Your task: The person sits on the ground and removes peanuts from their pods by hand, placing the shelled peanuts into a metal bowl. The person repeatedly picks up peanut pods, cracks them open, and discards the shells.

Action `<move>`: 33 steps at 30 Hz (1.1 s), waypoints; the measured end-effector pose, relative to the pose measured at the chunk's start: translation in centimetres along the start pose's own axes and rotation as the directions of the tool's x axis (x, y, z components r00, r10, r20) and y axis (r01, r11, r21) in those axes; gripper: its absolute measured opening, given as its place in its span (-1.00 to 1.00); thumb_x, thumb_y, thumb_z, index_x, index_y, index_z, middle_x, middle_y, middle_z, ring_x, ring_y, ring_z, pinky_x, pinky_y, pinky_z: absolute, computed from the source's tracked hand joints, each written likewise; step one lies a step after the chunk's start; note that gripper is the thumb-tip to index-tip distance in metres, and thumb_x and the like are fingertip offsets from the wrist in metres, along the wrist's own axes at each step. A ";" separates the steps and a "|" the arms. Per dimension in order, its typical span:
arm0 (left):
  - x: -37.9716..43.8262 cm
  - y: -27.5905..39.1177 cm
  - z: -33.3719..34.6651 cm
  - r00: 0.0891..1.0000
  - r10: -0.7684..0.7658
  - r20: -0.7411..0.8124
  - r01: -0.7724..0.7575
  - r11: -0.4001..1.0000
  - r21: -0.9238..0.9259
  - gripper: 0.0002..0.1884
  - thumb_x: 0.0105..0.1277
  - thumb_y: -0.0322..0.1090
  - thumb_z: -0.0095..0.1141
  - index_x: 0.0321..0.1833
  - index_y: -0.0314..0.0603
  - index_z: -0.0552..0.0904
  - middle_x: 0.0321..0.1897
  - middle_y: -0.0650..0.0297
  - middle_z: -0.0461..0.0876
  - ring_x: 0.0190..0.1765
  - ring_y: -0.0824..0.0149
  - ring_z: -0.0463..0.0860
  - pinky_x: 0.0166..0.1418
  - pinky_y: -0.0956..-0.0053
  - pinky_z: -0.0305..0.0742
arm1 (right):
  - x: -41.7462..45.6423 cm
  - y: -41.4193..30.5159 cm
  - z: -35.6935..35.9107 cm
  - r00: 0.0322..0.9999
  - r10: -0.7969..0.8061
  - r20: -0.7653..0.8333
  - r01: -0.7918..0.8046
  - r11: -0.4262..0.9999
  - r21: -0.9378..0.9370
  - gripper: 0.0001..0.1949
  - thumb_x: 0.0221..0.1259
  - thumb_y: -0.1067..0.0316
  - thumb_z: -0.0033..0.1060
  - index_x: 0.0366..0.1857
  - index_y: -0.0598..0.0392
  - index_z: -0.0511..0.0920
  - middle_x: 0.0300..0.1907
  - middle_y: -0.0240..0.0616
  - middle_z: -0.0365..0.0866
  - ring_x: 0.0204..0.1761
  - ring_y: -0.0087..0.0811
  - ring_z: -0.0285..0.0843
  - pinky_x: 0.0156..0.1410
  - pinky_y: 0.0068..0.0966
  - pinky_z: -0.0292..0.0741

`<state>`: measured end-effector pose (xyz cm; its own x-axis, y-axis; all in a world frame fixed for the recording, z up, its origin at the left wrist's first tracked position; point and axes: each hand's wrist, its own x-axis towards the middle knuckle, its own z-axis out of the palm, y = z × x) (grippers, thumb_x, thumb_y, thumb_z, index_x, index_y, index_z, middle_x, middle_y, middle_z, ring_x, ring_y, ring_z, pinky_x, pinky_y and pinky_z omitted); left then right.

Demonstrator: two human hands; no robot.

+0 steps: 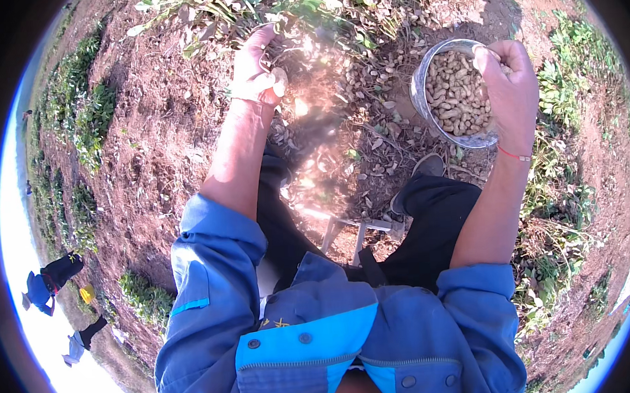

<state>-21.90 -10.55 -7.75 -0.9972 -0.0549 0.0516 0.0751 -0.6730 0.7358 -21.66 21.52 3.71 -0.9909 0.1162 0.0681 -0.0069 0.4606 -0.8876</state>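
My left hand (pixel 254 67) reaches forward with its fingers curled at the leafy peanut plants (pixel 223 16). Pale peanut pods (pixel 278 82) show against its palm side, beside a thin root strand. Glare and leaves hide part of the grip. To the right stands a bucket (pixel 421 99) on the soil, well filled with peanuts in their shells (pixel 458 90). Over its right rim is my right hand (pixel 510 80), wearing a red wrist cord, with thumb and forefinger close together. Whether a pod sits between those fingertips is unclear.
Loose pods and dry leaves (pixel 373 83) litter the soil ahead. A small stool frame (pixel 369 226) shows between my legs, and my shoe (pixel 429 165) is near the bucket. Green plants (pixel 547 207) line the right. Two people (pixel 47 282) stand far left near a yellow object (pixel 87 294).
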 end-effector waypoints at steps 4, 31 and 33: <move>0.0 0.1 2.3 0.983 -0.017 -0.181 0.042 0.990 0.133 -0.54 0.08 -0.31 0.21 0.04 -0.41 0.47 -0.30 0.18 0.52 -0.36 0.41 0.54 -0.56 0.67 0.48 | 1.6 6.8 -4.2 0.773 -0.621 0.128 0.494 0.463 -0.736 -0.76 0.12 0.23 0.28 -0.28 0.17 0.54 -0.51 -0.34 0.51 -0.49 -0.63 0.46 -0.37 -0.63 0.40; -1.8 -0.4 9.4 0.802 -0.136 -0.582 0.458 0.766 0.452 -0.65 0.33 -0.13 -0.03 -0.26 -0.37 0.55 -0.55 0.22 0.53 -0.44 0.35 0.51 -0.27 0.41 0.44 | -5.6 -1.8 13.1 0.843 0.057 0.535 -0.351 0.812 0.466 -0.71 0.09 0.32 0.14 -0.16 0.20 0.36 -0.46 -0.27 0.51 -0.54 -0.52 0.53 -0.53 -0.60 0.45; -1.6 -1.8 8.3 0.850 -0.049 -0.524 0.400 0.707 0.583 -0.56 0.34 -0.04 -0.09 -0.16 -0.41 0.53 -0.51 0.17 0.56 -0.39 0.33 0.55 -0.20 0.42 0.47 | -6.4 -1.4 14.2 0.904 0.021 0.426 -0.167 0.936 0.308 -0.69 0.11 0.31 0.13 -0.13 0.21 0.35 -0.46 -0.29 0.50 -0.56 -0.57 0.50 -0.56 -0.65 0.43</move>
<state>-20.50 -3.13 -3.58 -0.8484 -0.4002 -0.3465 -0.3495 -0.0681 0.9344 -17.27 7.63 -1.96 -0.9536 -0.2603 -0.1515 0.1178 0.1404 -0.9831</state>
